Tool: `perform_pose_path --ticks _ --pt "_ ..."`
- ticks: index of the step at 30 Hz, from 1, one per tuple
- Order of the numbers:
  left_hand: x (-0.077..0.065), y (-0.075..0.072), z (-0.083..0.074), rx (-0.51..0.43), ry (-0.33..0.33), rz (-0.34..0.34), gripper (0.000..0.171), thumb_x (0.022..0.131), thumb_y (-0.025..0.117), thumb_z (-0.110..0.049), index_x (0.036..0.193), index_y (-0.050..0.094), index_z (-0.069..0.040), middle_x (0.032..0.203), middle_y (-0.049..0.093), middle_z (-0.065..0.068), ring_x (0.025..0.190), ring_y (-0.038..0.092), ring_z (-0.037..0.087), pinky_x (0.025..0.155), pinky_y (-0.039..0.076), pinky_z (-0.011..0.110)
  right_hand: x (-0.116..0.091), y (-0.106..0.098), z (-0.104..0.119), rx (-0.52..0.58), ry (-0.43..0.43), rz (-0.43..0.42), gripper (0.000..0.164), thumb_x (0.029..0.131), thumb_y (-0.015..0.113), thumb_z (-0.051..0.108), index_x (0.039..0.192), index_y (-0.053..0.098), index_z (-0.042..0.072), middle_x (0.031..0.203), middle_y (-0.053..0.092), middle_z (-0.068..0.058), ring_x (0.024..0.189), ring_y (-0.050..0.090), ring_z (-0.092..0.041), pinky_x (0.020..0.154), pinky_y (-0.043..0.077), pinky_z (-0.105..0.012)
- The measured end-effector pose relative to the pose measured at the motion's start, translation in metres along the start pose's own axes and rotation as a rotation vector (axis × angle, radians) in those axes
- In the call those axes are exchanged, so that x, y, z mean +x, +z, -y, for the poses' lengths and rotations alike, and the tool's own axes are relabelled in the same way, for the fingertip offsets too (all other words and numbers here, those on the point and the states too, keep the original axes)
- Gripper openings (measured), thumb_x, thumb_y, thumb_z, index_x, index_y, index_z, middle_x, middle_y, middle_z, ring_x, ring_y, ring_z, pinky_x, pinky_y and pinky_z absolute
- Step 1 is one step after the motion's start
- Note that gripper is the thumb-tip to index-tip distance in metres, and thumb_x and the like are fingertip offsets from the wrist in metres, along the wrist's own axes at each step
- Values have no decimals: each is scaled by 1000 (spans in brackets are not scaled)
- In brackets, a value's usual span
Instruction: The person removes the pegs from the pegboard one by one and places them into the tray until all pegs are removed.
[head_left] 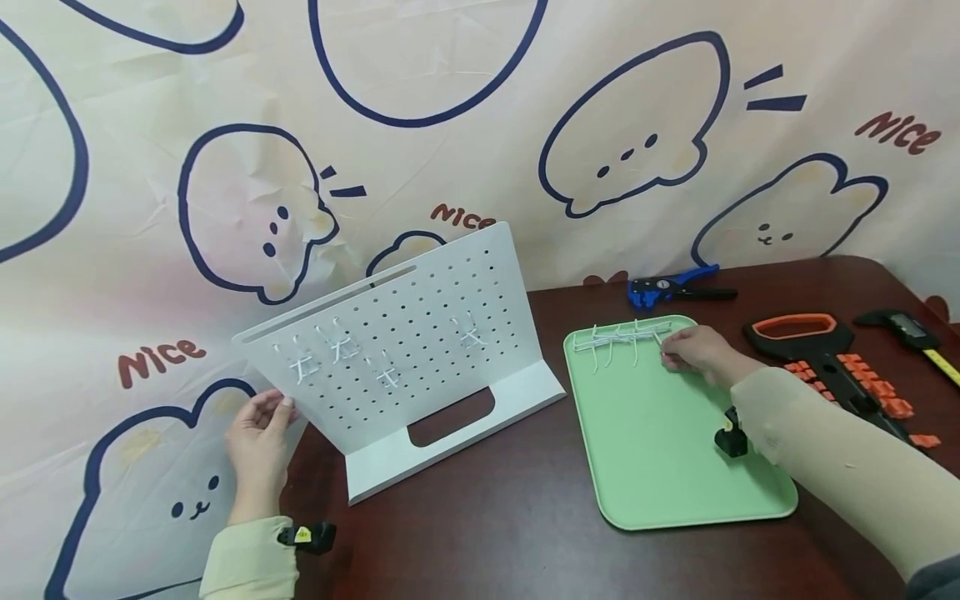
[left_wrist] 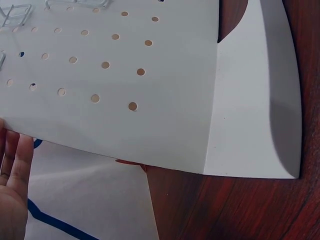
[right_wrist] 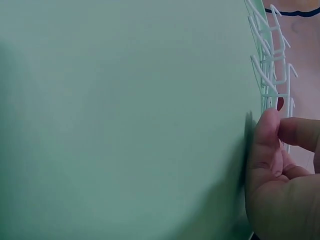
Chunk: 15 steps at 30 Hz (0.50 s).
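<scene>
1. Our left hand (head_left: 258, 443) gripped the left edge of the white pegboard (head_left: 420, 354), which stood toward the far left corner of the tabletop (head_left: 487, 525).
2. Our right hand (head_left: 699, 353) pinched the end of the wire hooks (head_left: 617, 337) clustered along the green tray's (head_left: 660, 450) far edge, near its far right corner.
3. We judged that a light fingertip pinch, freeing one piece cleanly, suited those close-set prongs, which could snag.
4. We thought a steady left hold would spare the four mounted hooks (head_left: 343, 348) any jolt.

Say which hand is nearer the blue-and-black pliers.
Right: the right hand is in front of the pliers; the left hand is farther left, by the white perforated board.
</scene>
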<state>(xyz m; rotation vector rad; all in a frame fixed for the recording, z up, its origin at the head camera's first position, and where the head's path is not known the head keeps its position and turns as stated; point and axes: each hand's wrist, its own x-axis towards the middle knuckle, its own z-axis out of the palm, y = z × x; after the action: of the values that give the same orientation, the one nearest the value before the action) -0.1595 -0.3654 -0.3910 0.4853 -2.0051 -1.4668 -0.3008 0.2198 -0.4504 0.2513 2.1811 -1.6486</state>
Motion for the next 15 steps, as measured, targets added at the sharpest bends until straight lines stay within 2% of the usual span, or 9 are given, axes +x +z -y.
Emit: perform_pose_path --ticks 3,7,10,15 --pt "0 0 0 25 12 3 10 103 63 -4 112 66 -5 94 63 -9 85 63 3 77 52 8 -1 0 1 -17 0 6 33 106 52 6 131 49 -15 84 65 -2 72 63 -5 69 58 -22" --pt "1 1 0 12 5 1 9 103 63 -4 111 67 -7 96 64 -5 85 63 4 77 52 8 -2 0 2 -35 -5 16 29 105 53 7 126 52 -14 82 66 -1 72 63 -6 68 59 -22" --pt "1 1 0 19 -3 1 9 103 63 -5 111 67 -8 97 63 -5 86 63 4 78 52 8 -3 0 2 -57 -13 16 24 104 55 7 120 55 -11 82 65 -1 71 62 -7 68 59 -22" --pt "1 1 1 47 -1 -1 12 103 63 -7 115 65 -4 95 62 -9 86 63 3 78 52 8 -7 -1 4 -108 -35 8 15 102 56 9 108 58 -6 83 63 -2 72 60 -11 67 58 -24"
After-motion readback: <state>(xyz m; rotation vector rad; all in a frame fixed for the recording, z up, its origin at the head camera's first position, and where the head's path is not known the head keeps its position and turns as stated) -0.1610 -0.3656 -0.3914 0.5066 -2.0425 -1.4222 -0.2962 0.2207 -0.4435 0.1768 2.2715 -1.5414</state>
